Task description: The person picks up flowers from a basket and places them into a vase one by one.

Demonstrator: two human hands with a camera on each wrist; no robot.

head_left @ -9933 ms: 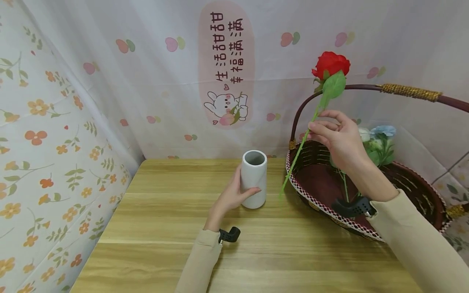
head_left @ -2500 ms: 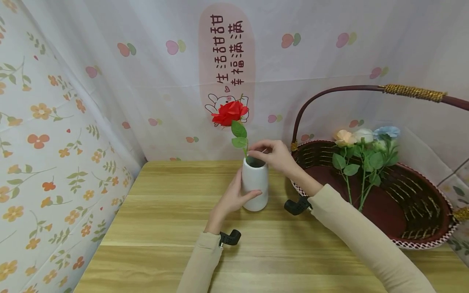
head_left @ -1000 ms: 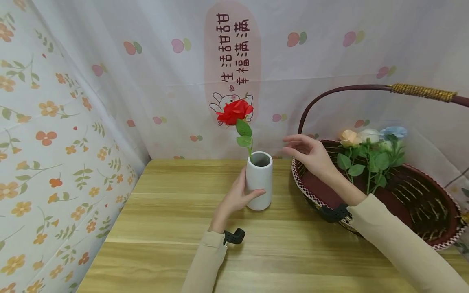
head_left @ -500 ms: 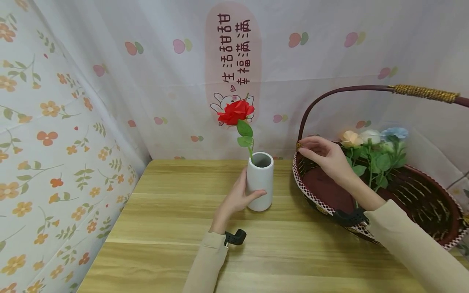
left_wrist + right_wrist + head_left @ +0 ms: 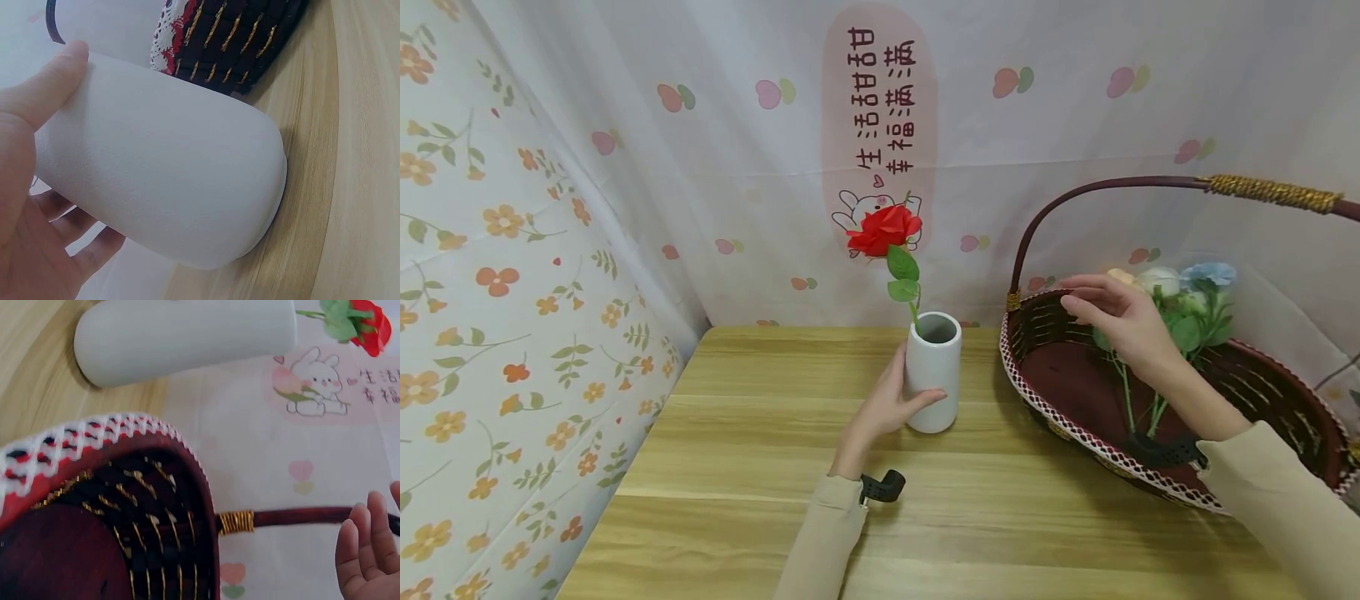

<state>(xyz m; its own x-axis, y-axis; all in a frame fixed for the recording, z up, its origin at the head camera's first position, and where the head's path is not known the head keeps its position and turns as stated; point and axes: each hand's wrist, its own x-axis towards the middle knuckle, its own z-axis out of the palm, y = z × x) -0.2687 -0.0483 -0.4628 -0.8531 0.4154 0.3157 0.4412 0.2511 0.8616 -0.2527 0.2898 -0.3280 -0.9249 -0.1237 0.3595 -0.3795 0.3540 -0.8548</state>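
Observation:
A white cylindrical vase (image 5: 938, 375) stands upright on the wooden table, and my left hand (image 5: 883, 404) holds its left side. The thumb reaches across the front in the left wrist view, where the vase (image 5: 169, 169) fills the middle. One red rose (image 5: 886, 231) with green leaves leans left out of the vase mouth. My right hand (image 5: 1123, 325) hovers over the basket, its fingers loosely bent and nothing between them. Just behind it are a blue flower (image 5: 1210, 273), a white flower (image 5: 1159, 280) and a peach flower (image 5: 1120, 276), which the hand partly covers.
The dark woven basket (image 5: 1022, 371) with a white-and-red lace rim takes up the table's right side. Its tall arched handle (image 5: 1097, 185) rises above the flowers. A printed curtain (image 5: 737, 200) hangs behind the wooden table (image 5: 737, 467).
The red rose went from my right hand into the vase. After letting go, my right hand moved right to above the basket, near the flowers. My left hand has stayed on the vase.

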